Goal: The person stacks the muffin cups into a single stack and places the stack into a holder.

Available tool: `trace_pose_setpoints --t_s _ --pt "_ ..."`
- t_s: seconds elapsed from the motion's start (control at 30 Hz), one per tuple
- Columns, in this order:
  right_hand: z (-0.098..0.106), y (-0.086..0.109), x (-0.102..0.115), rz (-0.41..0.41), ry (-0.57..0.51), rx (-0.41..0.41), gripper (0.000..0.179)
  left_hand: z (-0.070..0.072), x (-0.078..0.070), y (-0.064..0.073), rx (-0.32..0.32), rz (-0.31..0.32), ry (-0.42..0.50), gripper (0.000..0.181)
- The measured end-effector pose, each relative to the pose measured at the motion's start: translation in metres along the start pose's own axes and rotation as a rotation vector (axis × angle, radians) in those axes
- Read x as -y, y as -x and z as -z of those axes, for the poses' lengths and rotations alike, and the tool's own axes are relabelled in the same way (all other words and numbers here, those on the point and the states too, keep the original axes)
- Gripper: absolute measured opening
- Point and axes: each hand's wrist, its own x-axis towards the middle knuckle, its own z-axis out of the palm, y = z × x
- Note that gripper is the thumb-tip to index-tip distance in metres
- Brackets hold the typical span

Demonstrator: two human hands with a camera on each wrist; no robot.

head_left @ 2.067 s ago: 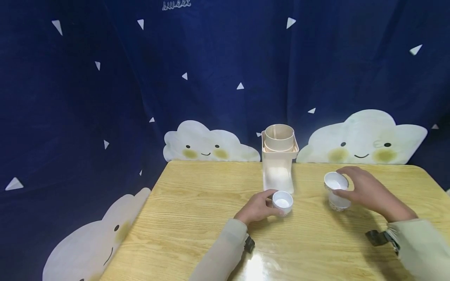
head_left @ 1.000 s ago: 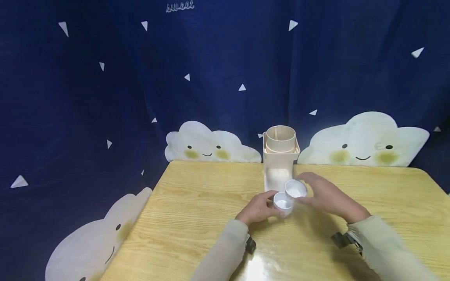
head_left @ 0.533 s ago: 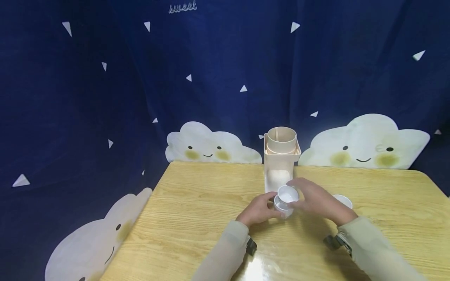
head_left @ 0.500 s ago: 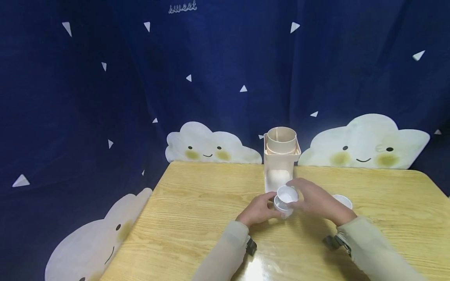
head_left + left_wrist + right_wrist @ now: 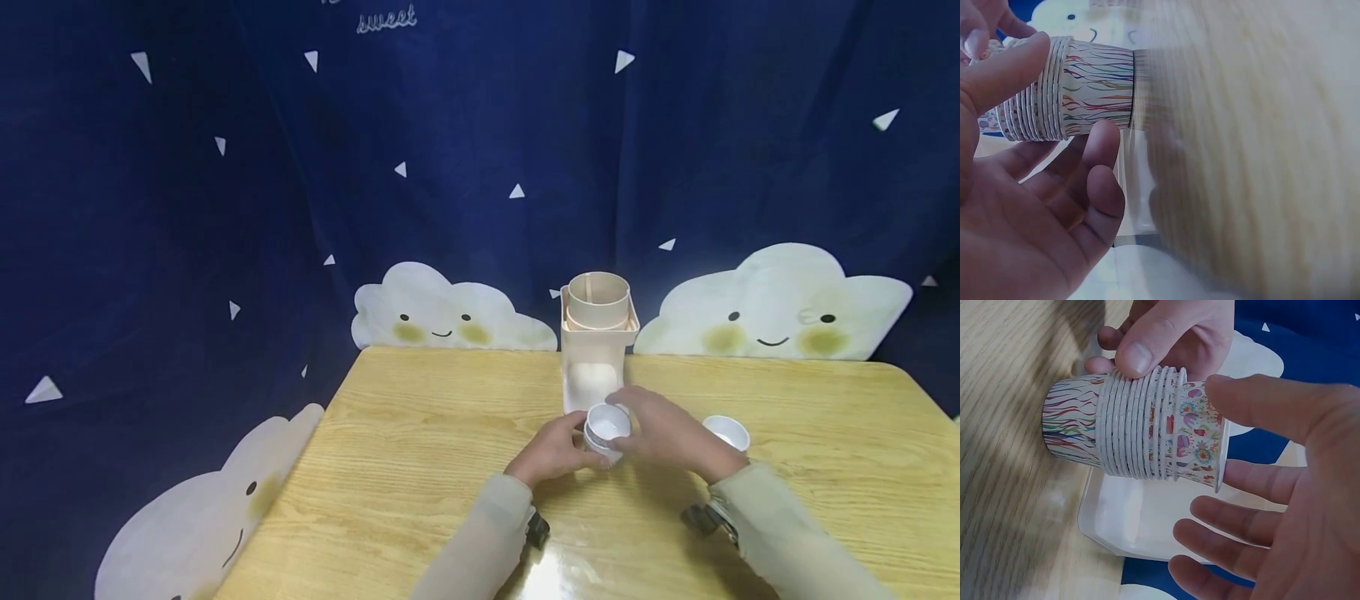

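A stack of paper cups (image 5: pixel 1132 425) stands upright on the table, with coloured wavy stripes on the lowest cup and several white rims above. My left hand (image 5: pixel 553 452) grips the stack, its thumb across the rims in the left wrist view. A flower-patterned paper cup (image 5: pixel 1197 440) sits partly inside the top of the stack. My right hand (image 5: pixel 663 429) pinches that cup near its rim between thumb and index finger; the other fingers (image 5: pixel 1229 522) are spread. Another white cup (image 5: pixel 726 432) stands to the right, partly hidden by my right wrist.
Just behind the stack stands a beige holder (image 5: pixel 592 358) with an open round tube (image 5: pixel 597 302) on top. The wooden table (image 5: pixel 420 450) ends at a dark blue curtain (image 5: pixel 450 125) printed with smiling clouds.
My right hand has carried the flower-patterned cup leftward from the right side and lowered it into the stack. Another cup stays behind on the right. My left hand has stayed in place.
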Motion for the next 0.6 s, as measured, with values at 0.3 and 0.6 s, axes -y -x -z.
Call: trace_pose_setpoints --t_s 0.3,0.6 --pt "-0.0054 0.0012 0.0007 0.007 -0.003 0.012 0.049 -0.0020 0.0007 0.0022 -0.003 0.004 -0.021 0.060" --pt "-0.0060 0.0031 -0.0016 0.027 0.030 0.010 0.053 -0.0006 0.0006 0.0018 0.008 0.005 -0.019 0.056"
